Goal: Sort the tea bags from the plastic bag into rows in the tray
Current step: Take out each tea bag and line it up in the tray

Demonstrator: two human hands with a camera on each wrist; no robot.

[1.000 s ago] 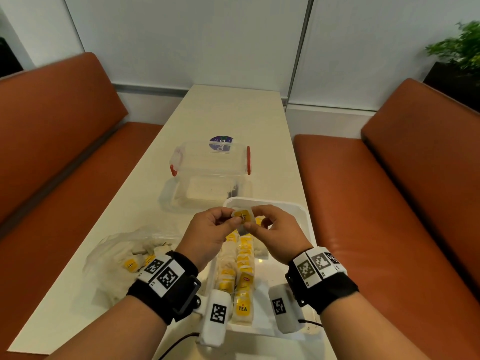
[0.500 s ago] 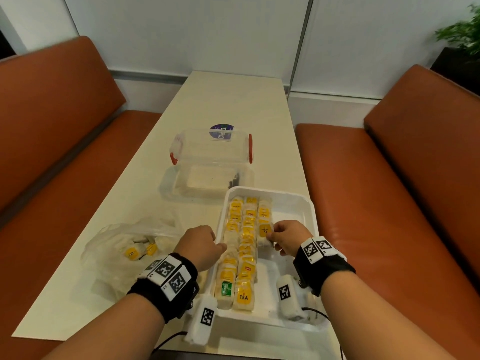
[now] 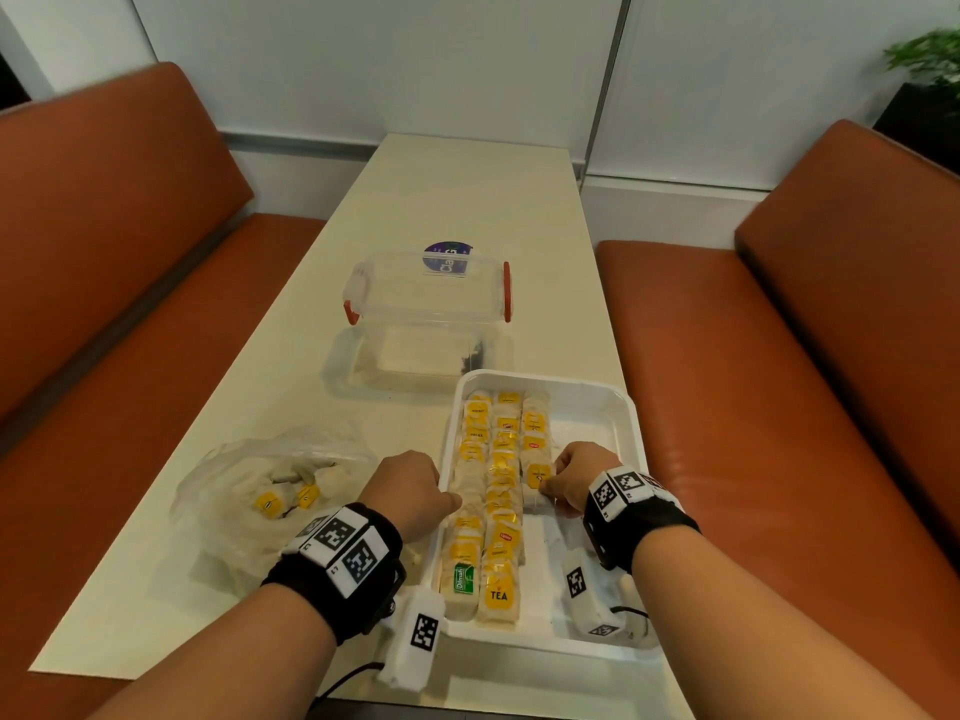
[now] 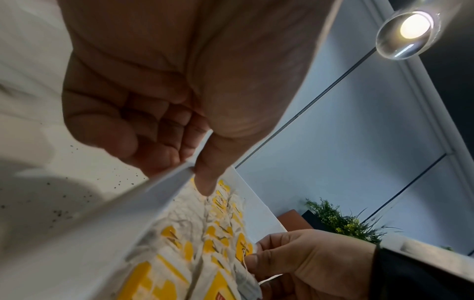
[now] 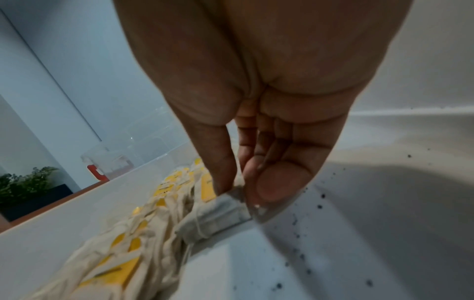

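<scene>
Where the cream tabletop (image 3: 467,200) runs up the middle of the frame between two rust-brown bench seats (image 3: 130,304), we record a pale panelled wall (image 3: 415,59) across the top and a potted plant (image 3: 930,59) at upper right. At centre stands a clear lidded box (image 3: 431,298). Lower centre: the white tray (image 3: 597,402), tea bags (image 3: 498,491) laid in rows along its left half. Lower left: the plastic bag (image 3: 249,485), more bags inside. The left hand (image 3: 410,491) has its fingers curled at the tray's left rim, thumb over the edge. The right hand (image 3: 576,480) pinches one tea bag (image 5: 218,213) in the third row.
</scene>
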